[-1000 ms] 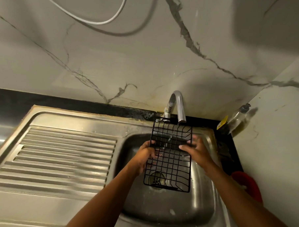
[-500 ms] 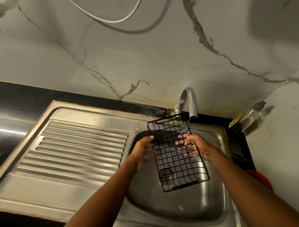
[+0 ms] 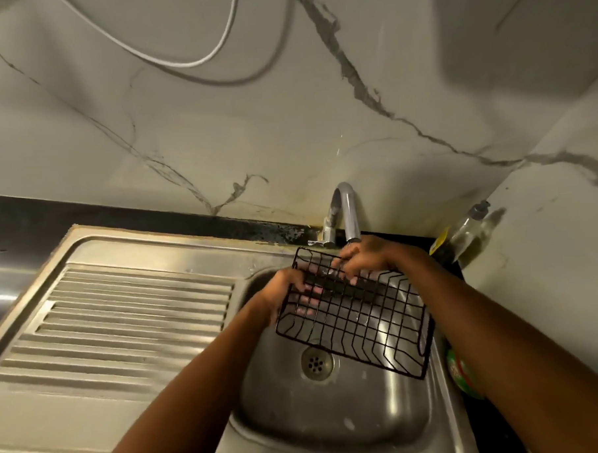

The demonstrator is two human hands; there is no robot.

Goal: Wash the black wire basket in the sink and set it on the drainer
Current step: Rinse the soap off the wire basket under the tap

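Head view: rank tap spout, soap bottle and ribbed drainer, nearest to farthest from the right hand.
1. tap spout: just behind the right hand, almost touching it.
2. soap bottle: back right corner, against the wall.
3. ribbed drainer: far left.

The wire basket [image 3: 359, 312] is black, its wires making a grid of small rectangles; the sink [image 3: 333, 416] is silver-grey steel; the drainer [image 3: 123, 319] is the same steel, patterned with parallel ridges; the wall [image 3: 286, 124] is off-white marble with grey veins; the tap [image 3: 347, 207] is shiny chrome; the cable [image 3: 187, 61] is white; the bottle [image 3: 469, 229] is clear with a yellow label.
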